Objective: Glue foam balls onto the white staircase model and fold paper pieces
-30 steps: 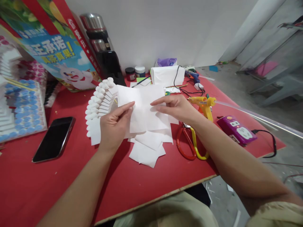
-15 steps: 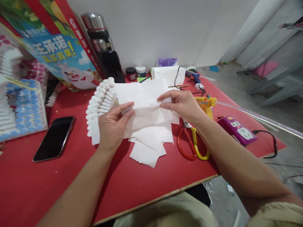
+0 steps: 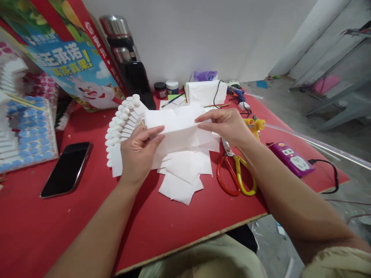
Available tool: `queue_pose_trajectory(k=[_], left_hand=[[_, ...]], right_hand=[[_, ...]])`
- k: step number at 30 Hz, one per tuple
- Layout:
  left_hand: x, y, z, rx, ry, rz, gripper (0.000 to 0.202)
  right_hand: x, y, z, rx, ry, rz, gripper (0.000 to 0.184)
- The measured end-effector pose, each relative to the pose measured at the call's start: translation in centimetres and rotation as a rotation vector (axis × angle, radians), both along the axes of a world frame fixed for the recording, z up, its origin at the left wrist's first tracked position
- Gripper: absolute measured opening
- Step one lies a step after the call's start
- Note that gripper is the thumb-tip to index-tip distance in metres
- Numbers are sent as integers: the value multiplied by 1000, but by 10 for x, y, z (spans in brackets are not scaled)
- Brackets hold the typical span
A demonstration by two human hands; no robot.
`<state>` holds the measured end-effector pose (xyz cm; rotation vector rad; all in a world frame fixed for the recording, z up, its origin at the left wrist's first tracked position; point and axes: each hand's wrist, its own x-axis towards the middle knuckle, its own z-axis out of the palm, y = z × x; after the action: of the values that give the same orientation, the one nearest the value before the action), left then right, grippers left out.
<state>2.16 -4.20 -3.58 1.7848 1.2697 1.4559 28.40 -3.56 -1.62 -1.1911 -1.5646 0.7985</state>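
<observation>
A thin white sheet of paper [image 3: 178,133] with a crosswise fold is stretched between my two hands above the table. My left hand [image 3: 140,150] pinches its left side between thumb and forefinger. The right side is pinched the same way by my right hand [image 3: 224,125]. Several loose white paper pieces [image 3: 182,177] lie below the sheet. Left of it stands a fanned row of folded white pieces with rounded ends [image 3: 117,129]. Scissors with one red and one yellow handle [image 3: 236,173] lie under my right wrist.
On the red table [image 3: 162,235] are a phone [image 3: 66,170], a purple power socket [image 3: 291,158] and a yellow glue gun [image 3: 255,125] with a long clear stick, partly hidden by my right hand. A printed bag [image 3: 87,69], a steel flask [image 3: 117,38] and paint jars [image 3: 166,88] stand at the back.
The sheet's upper edge has tipped down and a crease now runs straight between my hands. My right hand has shifted slightly right, uncovering more of the scissors; a brush behind shows more.
</observation>
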Motion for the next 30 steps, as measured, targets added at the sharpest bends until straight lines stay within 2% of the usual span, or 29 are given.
queue_pose_trajectory(k=[9,17,25,30], left_hand=[[2,-4,5,36,58,71,18],[2,-6,5,75,55,48,15],[1,-4,8,70,129,4,16],[1,-5,9,105,132,28,13]], right_hand=[[-5,-3,3,104,-35,-10,14],[-5,-1,-1,165,-75,-36,8],[-1,0,-2,68,-41,-64,14],[0,-1,1,115,-58,-47,12]])
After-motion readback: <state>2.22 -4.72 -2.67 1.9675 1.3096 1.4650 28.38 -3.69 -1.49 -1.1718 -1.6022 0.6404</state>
